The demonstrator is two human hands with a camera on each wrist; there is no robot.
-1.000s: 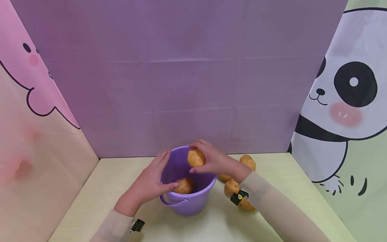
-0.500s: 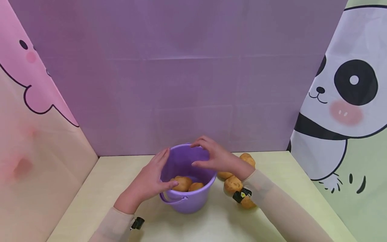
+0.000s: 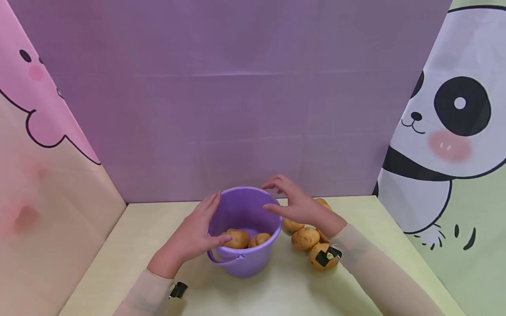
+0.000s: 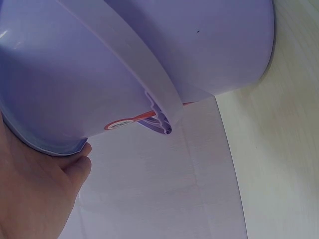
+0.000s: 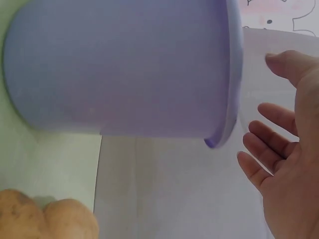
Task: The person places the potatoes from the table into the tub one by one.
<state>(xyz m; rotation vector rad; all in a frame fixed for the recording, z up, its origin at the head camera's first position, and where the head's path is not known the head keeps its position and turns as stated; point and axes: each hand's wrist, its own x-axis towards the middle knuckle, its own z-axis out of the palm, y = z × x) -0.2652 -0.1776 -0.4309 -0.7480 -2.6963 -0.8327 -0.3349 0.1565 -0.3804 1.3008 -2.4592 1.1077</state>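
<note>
A purple bucket (image 3: 246,262) stands upright on the table, its handle (image 3: 226,262) hanging at the front left. Two potatoes (image 3: 237,238) lie inside against the near wall. My left hand (image 3: 193,237) holds the bucket's left rim, thumb reaching over it; in the left wrist view its fingertips show at the rim (image 4: 47,149). Just off the right rim, my right hand (image 3: 295,202) hovers with fingers spread and nothing in them, as the right wrist view confirms. Below and beyond that wrist lie several loose potatoes (image 3: 305,238), some partly hidden by the arm.
The pale table (image 3: 166,215) meets a purple backdrop (image 3: 237,131) right behind the bucket. Printed side panels (image 3: 439,206) flank it, a panda on the right and a pink figure (image 3: 47,127) on the left. Small black cameras (image 3: 329,256) sit on the wrists.
The right hand let a potato drop into the bucket, where it now lies beside the first. That hand then drew back right, out past the rim. The left hand stayed on the bucket.
</note>
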